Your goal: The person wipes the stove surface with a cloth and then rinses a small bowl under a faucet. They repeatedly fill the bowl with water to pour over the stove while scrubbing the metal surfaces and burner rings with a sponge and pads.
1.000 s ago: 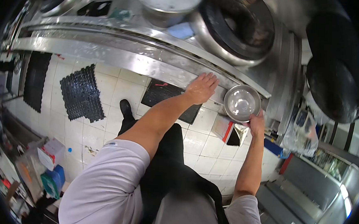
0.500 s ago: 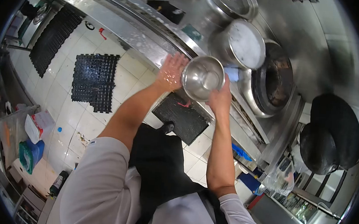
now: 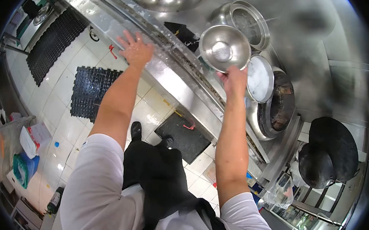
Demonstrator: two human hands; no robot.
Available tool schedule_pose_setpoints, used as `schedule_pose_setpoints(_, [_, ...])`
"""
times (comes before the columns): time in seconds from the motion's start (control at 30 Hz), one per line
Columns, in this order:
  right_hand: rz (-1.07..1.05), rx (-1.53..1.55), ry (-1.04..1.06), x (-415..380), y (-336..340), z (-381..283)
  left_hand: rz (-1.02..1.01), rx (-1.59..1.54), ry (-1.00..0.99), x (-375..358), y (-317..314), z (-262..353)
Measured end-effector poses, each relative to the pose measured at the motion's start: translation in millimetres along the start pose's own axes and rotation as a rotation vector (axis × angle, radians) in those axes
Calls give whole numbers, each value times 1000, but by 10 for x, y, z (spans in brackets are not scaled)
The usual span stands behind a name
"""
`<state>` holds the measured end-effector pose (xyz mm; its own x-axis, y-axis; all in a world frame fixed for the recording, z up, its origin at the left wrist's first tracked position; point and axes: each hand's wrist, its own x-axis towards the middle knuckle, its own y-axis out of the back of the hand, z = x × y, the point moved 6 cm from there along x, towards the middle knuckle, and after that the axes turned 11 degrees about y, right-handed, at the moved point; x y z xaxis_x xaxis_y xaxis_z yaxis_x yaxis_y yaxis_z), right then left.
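My right hand (image 3: 235, 81) grips a shiny metal bowl (image 3: 234, 41) by its near rim, thumb out to the side. The bowl hangs over the steel cooking range and overlaps the pots behind it in this view. My left hand (image 3: 136, 51) is wet, its fingers spread over the steel front ledge (image 3: 169, 82). Close to the right of the bowl is a pot of white, foamy-looking contents (image 3: 259, 79). Behind the bowl sits another round metal pot (image 3: 263, 35).
A round burner opening (image 3: 281, 100) lies right of the pots, with black woks (image 3: 334, 147) beyond. Black rubber mats (image 3: 92, 89) cover parts of the wet tiled floor (image 3: 55, 127). A dark mat (image 3: 183, 136) lies by my feet. Plastic tubs (image 3: 35, 141) stand at the left.
The bowl has moved up and right over the range in my right hand. My left hand has left the bowl's side and moved left along the ledge.
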<state>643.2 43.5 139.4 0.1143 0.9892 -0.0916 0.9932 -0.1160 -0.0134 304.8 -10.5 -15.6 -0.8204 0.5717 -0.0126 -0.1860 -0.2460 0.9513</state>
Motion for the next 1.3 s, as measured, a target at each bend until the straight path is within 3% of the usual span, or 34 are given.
schedule_pose_setpoints(0.1, [92, 192, -111, 521, 507, -35, -10, 137, -27, 446, -201, -138])
schedule_pose_setpoints(0.13, [100, 249, -113, 740, 691, -103, -23, 60, 7, 361, 100, -131])
schedule_pose_setpoints(0.27, [232, 23, 4, 1780, 1244, -299, 4, 110, -33, 467, 62, -119])
schedule_pose_setpoints(0.37, [307, -25, 96, 2511, 1272, -445, -15, 93, 9, 429, 221, -2])
schedule_pose_setpoints(0.43, [316, -477, 260, 3133, 1223, -540, -31, 115, 28, 446, 239, 36])
schedule_pose_setpoints(0.53, [321, -1171, 437, 3431, 874, -459, -47, 130, 24, 484, 196, 33])
schedule_pose_setpoints(0.6, [298, -1333, 419, 3649, 672, -252, -54, 141, 10, 479, 187, 21])
schedule_pose_setpoints(0.67, [132, -1332, 416, 3959, 574, 183, -30, 155, 9, 477, 144, -51])
schedule_pose_setpoints(0.73, [-114, -1366, 186, 4255, 524, 603, -20, 177, 29, 514, 153, -49])
schedule_pose_setpoints(0.77, [-157, -1278, 76, 4386, 626, 863, -22, 192, 36, 519, 155, -35])
schedule_pose_setpoints(0.87, [79, -150, -315, 4534, 954, 1429, -31, 182, 37, 546, 134, -37])
schedule_pose_setpoints(1.0, [132, 29, -380, 4374, 1033, 1224, -44, 123, 24, 531, 178, -24])
schedule_pose_setpoints(1.3, [-112, 193, -319, 3196, 597, -7, -32, 78, 3, 546, 262, -31])
